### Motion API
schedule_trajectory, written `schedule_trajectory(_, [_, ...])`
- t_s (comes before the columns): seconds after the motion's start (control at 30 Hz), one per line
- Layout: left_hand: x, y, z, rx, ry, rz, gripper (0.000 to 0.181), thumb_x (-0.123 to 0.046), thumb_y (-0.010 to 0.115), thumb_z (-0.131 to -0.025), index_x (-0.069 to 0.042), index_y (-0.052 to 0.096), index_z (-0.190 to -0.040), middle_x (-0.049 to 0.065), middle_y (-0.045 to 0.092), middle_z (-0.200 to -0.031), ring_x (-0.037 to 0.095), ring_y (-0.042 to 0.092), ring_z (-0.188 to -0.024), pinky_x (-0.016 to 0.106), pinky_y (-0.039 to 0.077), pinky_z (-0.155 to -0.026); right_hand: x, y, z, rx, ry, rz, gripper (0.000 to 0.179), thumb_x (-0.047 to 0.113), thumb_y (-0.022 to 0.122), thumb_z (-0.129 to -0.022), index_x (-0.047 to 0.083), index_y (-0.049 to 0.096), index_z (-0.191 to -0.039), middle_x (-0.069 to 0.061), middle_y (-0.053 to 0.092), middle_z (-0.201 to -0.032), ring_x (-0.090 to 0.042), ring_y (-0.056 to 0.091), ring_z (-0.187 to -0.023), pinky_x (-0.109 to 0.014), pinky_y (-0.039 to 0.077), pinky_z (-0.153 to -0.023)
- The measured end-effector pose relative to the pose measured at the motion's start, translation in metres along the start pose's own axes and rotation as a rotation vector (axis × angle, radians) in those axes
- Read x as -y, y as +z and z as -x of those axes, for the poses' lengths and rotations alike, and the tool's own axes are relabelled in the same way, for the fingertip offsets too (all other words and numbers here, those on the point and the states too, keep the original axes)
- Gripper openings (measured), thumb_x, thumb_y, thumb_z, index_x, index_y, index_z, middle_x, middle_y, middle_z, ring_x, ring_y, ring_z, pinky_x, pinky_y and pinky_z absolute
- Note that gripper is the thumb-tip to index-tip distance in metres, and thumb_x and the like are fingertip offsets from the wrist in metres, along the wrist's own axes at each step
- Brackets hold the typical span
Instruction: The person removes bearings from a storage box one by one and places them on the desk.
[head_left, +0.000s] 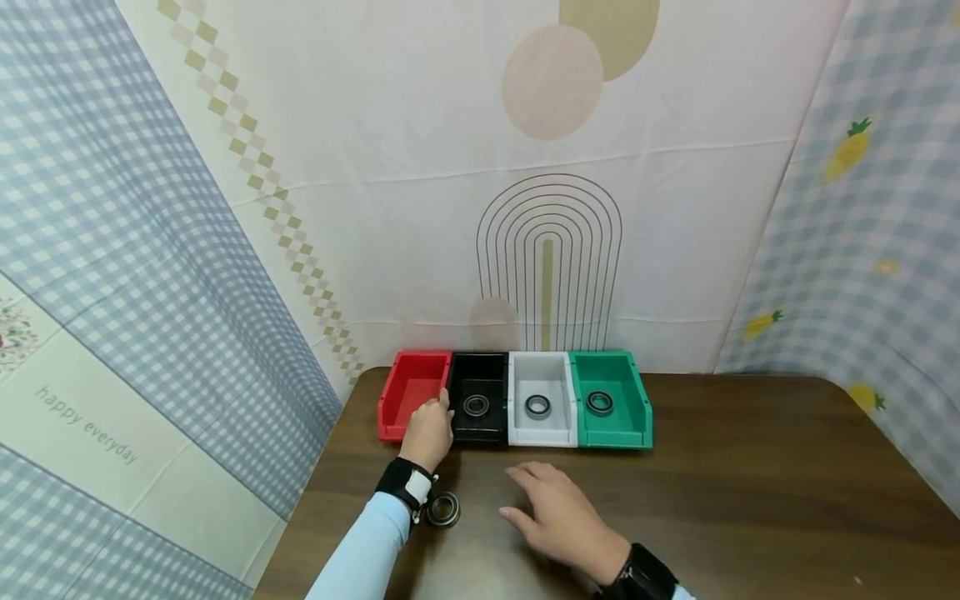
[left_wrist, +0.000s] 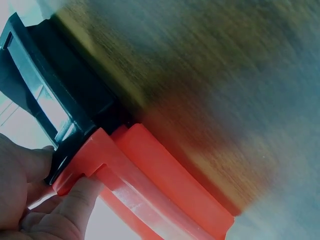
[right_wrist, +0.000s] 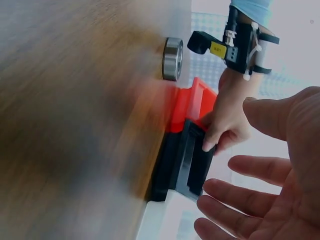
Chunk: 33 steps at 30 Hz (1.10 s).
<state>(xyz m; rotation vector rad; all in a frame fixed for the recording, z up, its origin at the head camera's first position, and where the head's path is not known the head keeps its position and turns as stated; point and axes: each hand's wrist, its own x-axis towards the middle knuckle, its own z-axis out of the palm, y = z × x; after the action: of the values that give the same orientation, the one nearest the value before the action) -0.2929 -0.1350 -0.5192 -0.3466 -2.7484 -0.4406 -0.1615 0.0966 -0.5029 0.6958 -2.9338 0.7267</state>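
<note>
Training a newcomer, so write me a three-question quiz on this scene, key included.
1. Which hand pinches the adjoining edges of the red plastic bin and the black plastic bin?
2. True or false: the right hand grips the green plastic bin.
3. The round silver metal ring nearest the left wrist lies:
a) in the white plastic bin
b) on the brown wooden table
c) in the red plastic bin

Key:
1. The left hand.
2. False.
3. b

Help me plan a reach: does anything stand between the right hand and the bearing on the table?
Nothing visible: only table separates the right hand from the bearing. The left wrist strap appears just beyond the bearing.
</note>
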Motion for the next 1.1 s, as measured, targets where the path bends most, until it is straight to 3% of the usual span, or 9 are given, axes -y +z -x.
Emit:
schedule_trajectory(0.23, [0.000, 0.002, -0.003, 0.035, -0.025, -0.013, 0.045, -0.011, 0.069, -0.103, 0.006, 0.062, -0.144, 0.022, 0.077, -0.101, 0.038, 0.077, -0.090, 0.049, 0.065, -0.087, 0.012, 0.004, -0.017, -0.033, -0.035, 0.024, 0.055, 0.041, 0.074, -0.100, 0.010, 0.066, -0.144, -0.012, 0.068, -0.142, -0.031, 0.065, -0.133, -0.056, 0.055, -0.110])
schedule_trajectory(0.47, [-0.002, 0.003, -0.003, 0.081, -0.071, -0.009, 0.048, -0.013, 0.069, -0.104, 0.005, 0.060, -0.147, 0.021, 0.077, -0.104, 0.035, 0.078, -0.092, 0.047, 0.066, -0.088, 0.014, 0.011, -0.038, -0.081, -0.069, 0.014, 0.052, 0.039, 0.074, -0.101, 0.009, 0.067, -0.142, -0.008, 0.071, -0.135, -0.026, 0.067, -0.126, -0.049, 0.057, -0.108])
schedule_trajectory(0.67, [-0.002, 0.003, -0.005, 0.062, -0.072, -0.018, 0.047, -0.013, 0.070, -0.103, 0.005, 0.061, -0.146, 0.021, 0.077, -0.103, 0.034, 0.078, -0.089, 0.046, 0.066, -0.087, 0.013, 0.014, -0.057, -0.080, -0.059, -0.014, 0.052, 0.037, 0.073, -0.102, 0.006, 0.066, -0.143, -0.012, 0.070, -0.136, -0.029, 0.066, -0.128, -0.048, 0.057, -0.109])
schedule_trajectory(0.9, [-0.002, 0.004, -0.006, 0.075, -0.079, -0.015, 0.048, -0.013, 0.069, -0.104, 0.004, 0.060, -0.148, 0.020, 0.077, -0.102, 0.032, 0.078, -0.088, 0.044, 0.066, -0.087, 0.010, 0.018, -0.070, -0.136, -0.069, -0.017, 0.049, 0.033, 0.074, -0.101, 0.003, 0.067, -0.140, -0.014, 0.070, -0.131, -0.031, 0.068, -0.122, -0.048, 0.058, -0.106])
schedule_trajectory(1.1, [-0.002, 0.003, -0.005, 0.074, -0.072, -0.016, 0.048, -0.012, 0.069, -0.104, 0.006, 0.060, -0.147, 0.021, 0.077, -0.105, 0.033, 0.078, -0.091, 0.044, 0.066, -0.086, 0.007, 0.028, -0.077, -0.114, -0.061, -0.038, 0.049, 0.030, 0.074, -0.102, 0.001, 0.066, -0.140, -0.016, 0.069, -0.133, -0.032, 0.067, -0.123, -0.049, 0.058, -0.107])
